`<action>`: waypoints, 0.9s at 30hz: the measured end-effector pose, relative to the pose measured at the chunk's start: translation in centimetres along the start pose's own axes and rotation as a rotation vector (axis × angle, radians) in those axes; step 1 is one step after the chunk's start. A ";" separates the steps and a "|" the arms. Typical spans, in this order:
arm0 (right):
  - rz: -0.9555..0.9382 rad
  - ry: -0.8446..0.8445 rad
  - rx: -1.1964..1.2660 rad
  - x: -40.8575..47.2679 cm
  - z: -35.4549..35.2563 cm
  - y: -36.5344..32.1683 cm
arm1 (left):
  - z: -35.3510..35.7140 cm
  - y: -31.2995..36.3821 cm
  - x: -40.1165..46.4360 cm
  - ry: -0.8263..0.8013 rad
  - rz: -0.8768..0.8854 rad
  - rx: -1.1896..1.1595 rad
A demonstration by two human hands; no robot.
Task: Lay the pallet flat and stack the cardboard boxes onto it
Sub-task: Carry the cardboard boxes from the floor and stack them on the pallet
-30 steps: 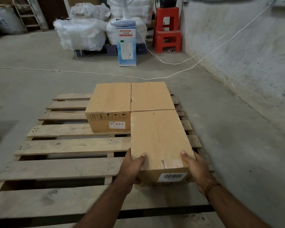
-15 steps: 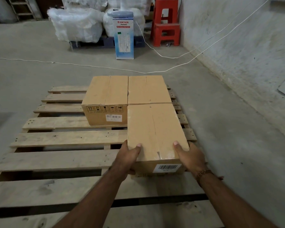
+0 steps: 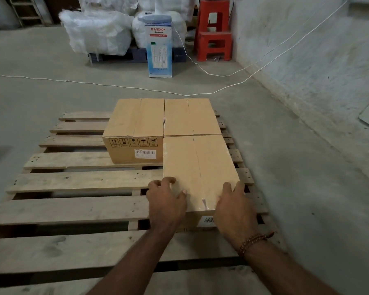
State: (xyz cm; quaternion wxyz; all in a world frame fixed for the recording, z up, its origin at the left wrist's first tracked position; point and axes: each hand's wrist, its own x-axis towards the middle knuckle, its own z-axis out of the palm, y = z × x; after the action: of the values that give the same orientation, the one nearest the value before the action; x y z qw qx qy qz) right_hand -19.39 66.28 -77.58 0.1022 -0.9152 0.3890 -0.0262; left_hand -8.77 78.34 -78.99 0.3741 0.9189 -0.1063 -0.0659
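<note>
Where the wooden pallet (image 3: 83,209) lies flat on the concrete floor (image 3: 41,81), a taped cardboard box (image 3: 198,171) sits on its right side, its long axis running away from the person, one short end toward them with a barcode label, the far end butted against a second box (image 3: 191,117). A third box (image 3: 134,133) stands to the left of that one, touching it, handling symbols facing the person. The left hand (image 3: 166,201) rests on the near left corner of the front box, fingers loosely curled over the edge, thumb on the top. The right hand (image 3: 234,209) covers the near right corner, fingers spread down the side. Whether either hand truly grips or merely rests cannot be told. The box looks stiff and square, probably of moderate weight, with smooth tape along its top seam that may be slippery; the lower corners or side walls seem the safest places to take hold. Beyond the pallet lie a white cord (image 3: 94,83), a blue and white carton (image 3: 159,50), white sacks (image 3: 98,33) and red stools (image 3: 214,33) by the wall (image 3: 307,50).
</note>
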 end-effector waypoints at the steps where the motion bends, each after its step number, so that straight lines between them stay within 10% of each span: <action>1: -0.002 0.005 0.030 0.0 0.1 0.1 | 0.0 -0.2 0.2 -0.015 -0.002 -0.017; 17: -0.063 0.066 0.157 -0.6 -0.2 -0.3 | 0.3 -0.1 0.3 -0.052 0.001 -0.156; 27: -0.121 -0.079 0.035 -0.2 -1.2 -0.4 | 0.4 0.6 -0.4 -0.078 0.359 0.351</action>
State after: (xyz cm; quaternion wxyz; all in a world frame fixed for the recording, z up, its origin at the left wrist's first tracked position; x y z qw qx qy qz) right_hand -19.39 66.49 -76.36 0.1317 -0.9353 0.3284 -0.0029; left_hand -9.31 77.70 -78.83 0.2103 0.9329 -0.2921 -0.0145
